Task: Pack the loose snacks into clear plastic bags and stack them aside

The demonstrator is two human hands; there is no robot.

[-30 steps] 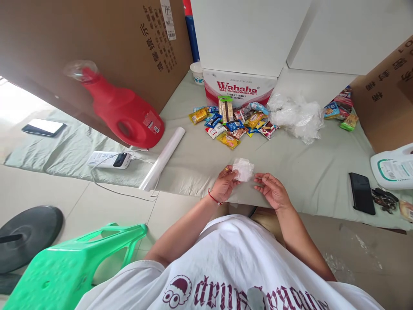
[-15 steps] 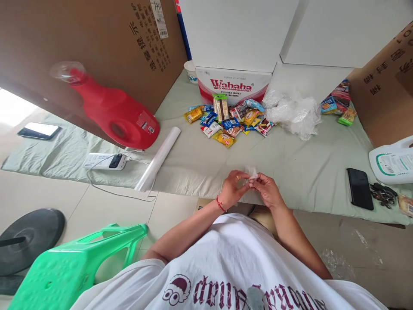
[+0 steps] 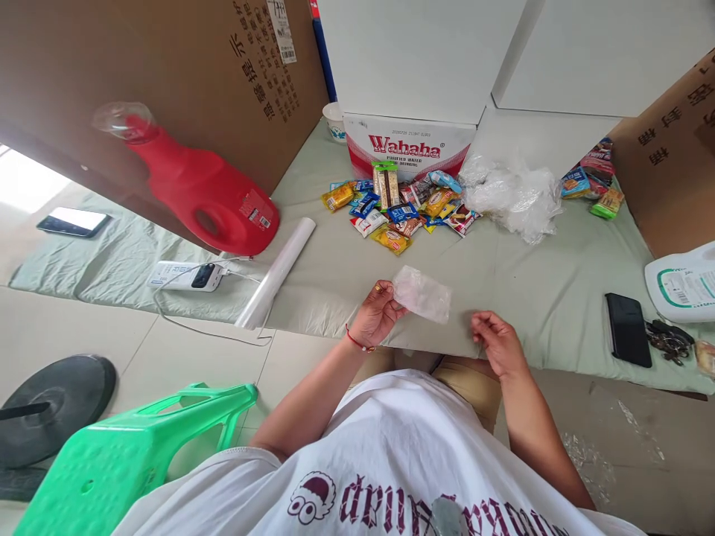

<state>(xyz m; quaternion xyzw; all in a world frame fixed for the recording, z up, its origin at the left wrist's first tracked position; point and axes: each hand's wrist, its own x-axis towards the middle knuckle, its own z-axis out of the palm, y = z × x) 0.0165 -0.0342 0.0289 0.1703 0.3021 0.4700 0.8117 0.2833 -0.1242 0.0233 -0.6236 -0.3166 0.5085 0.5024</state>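
My left hand (image 3: 377, 316) pinches one end of a small clear plastic bag (image 3: 424, 294), which spreads out flat to the right above the front of the cloth-covered surface. To the right of the bag, and apart from it, my right hand (image 3: 497, 342) is open with loosely curled fingers and nothing visible in them. Farther back lies a pile of wrapped snacks (image 3: 403, 214), in yellow, blue, white and brown packets. A heap of crumpled clear plastic bags (image 3: 511, 197) sits against its right side.
Behind the snacks stands a Wahaha water box (image 3: 410, 147). On the left are a red jug (image 3: 217, 197), a plastic roll (image 3: 276, 272) and a power bank (image 3: 187, 276). A black phone (image 3: 628, 330), keys (image 3: 669, 339) and a white bottle (image 3: 684, 283) lie right. A green stool (image 3: 112, 454) stands lower left.
My hands, together on the bunched plastic before, have drawn apart. The bag is now spread out in my left hand; my right hand has let go and moved right.
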